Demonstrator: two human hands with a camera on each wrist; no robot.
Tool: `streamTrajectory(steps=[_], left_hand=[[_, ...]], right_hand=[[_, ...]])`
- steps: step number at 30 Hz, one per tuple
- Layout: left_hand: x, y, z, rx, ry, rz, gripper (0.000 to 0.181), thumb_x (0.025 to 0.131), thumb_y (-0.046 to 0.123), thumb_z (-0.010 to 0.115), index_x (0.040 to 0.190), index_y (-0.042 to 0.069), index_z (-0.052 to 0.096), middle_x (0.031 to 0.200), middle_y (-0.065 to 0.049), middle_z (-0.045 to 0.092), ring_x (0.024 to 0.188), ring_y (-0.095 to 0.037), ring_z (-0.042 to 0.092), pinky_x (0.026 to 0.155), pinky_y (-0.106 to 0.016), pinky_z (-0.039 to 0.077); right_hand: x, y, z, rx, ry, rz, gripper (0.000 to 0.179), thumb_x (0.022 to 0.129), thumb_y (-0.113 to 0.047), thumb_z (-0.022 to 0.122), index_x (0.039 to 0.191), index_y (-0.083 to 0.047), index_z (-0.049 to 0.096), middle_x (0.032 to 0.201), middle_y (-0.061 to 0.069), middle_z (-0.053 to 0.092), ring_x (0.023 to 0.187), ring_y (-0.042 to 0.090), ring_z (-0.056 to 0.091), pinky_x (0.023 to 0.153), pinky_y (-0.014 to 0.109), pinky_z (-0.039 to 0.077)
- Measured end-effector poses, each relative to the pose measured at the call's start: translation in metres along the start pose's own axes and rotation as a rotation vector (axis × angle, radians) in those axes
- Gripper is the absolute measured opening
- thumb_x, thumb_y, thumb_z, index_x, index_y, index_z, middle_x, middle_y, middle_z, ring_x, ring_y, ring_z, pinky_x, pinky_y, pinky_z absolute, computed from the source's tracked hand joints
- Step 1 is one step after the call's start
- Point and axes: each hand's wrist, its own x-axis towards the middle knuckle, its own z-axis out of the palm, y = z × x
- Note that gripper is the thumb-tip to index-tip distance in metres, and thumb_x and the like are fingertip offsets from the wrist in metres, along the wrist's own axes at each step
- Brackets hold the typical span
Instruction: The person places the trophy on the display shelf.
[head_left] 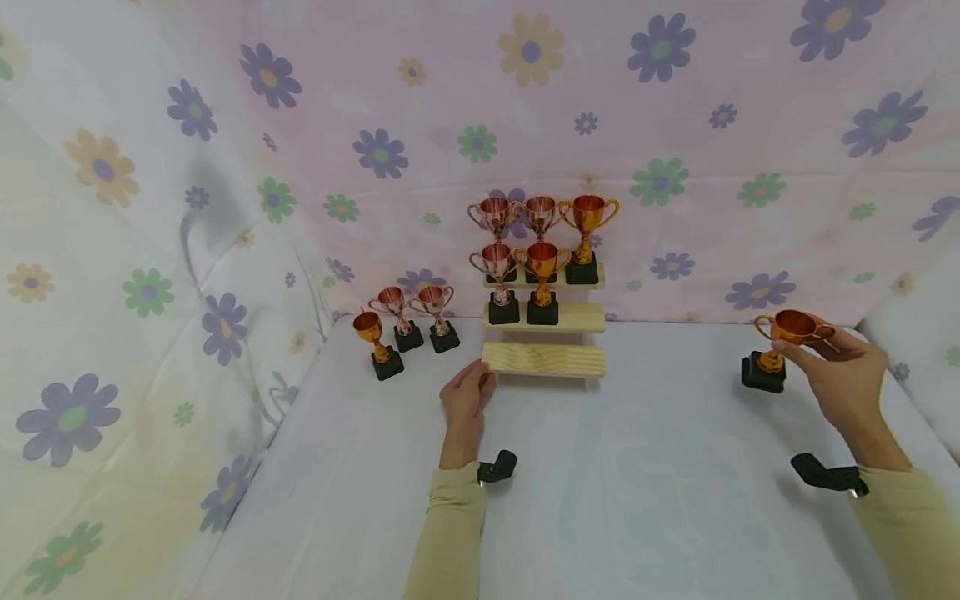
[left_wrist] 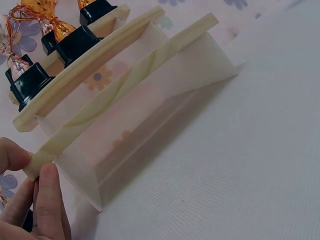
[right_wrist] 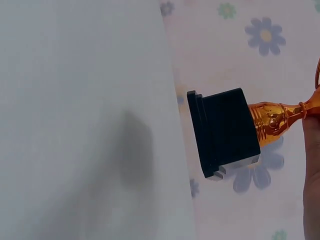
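Observation:
On the right of the head view, my right hand [head_left: 851,375] holds a gold trophy cup [head_left: 793,327] by its bowl, thumb in front. Its black base [right_wrist: 227,132] hangs above the table in the right wrist view. My left hand [head_left: 467,400] pinches the left end of the bottom wooden step [head_left: 543,359] of a small tiered stand, thumb on top and fingers below in the left wrist view. That step is bare. The middle step [head_left: 585,317] bears a rose-gold trophy [head_left: 498,262] and a gold trophy [head_left: 543,258]. Behind, the top step carries two rose-gold trophies and a gold trophy [head_left: 588,214].
Left of the stand, a gold trophy [head_left: 370,327] and two rose-gold trophies [head_left: 433,302] stand on the white table [head_left: 637,500]. Flower-patterned cloth [head_left: 450,100] hangs behind and at the sides. White side supports [left_wrist: 205,67] carry the steps.

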Motion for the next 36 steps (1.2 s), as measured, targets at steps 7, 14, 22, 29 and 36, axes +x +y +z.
streamTrajectory(steps=[7,14,22,29,36], left_hand=[[0.000,0.001,0.000,0.008,0.007,-0.006,0.031,0.093,0.005,0.071,0.123,-0.003,0.069,0.117,-0.017,0.067,0.096,-0.017,0.067,0.085,-0.024,0.061],[0.000,0.001,0.000,0.001,0.005,-0.002,0.032,0.092,0.006,0.072,0.123,-0.003,0.069,0.115,-0.017,0.067,0.095,-0.017,0.068,0.087,-0.026,0.061],[0.000,0.001,-0.001,0.001,0.009,0.004,0.031,0.092,0.005,0.072,0.122,-0.002,0.069,0.115,-0.017,0.067,0.095,-0.017,0.068,0.086,-0.025,0.061],[0.001,0.000,-0.001,-0.004,0.000,-0.001,0.030,0.092,0.006,0.072,0.121,-0.001,0.070,0.115,-0.017,0.068,0.095,-0.017,0.068,0.085,-0.024,0.061],[0.001,-0.001,0.000,0.002,-0.003,-0.011,0.030,0.093,0.007,0.072,0.122,-0.001,0.070,0.117,-0.017,0.068,0.097,-0.017,0.068,0.087,-0.025,0.061]], right_hand=[[-0.007,-0.004,0.043,-0.006,-0.071,-0.104,0.048,0.085,-0.006,0.081,0.132,-0.004,0.067,0.104,-0.026,0.066,0.094,-0.010,0.064,0.079,0.003,0.051],[-0.008,-0.010,0.085,0.028,-0.158,-0.184,0.051,0.086,-0.003,0.080,0.134,0.003,0.063,0.109,-0.022,0.067,0.100,-0.007,0.064,0.083,0.006,0.052],[-0.008,-0.034,0.131,0.275,-0.217,-0.247,0.045,0.083,0.005,0.080,0.126,0.001,0.069,0.110,-0.010,0.072,0.100,0.003,0.069,0.083,0.011,0.056],[-0.002,-0.054,0.167,0.384,-0.288,-0.329,0.043,0.082,0.012,0.077,0.124,0.004,0.069,0.111,-0.004,0.073,0.101,0.009,0.071,0.083,0.018,0.059],[0.004,-0.063,0.187,0.385,-0.293,-0.327,0.041,0.082,0.010,0.078,0.121,0.004,0.071,0.108,-0.005,0.074,0.099,0.010,0.071,0.085,0.017,0.059]])
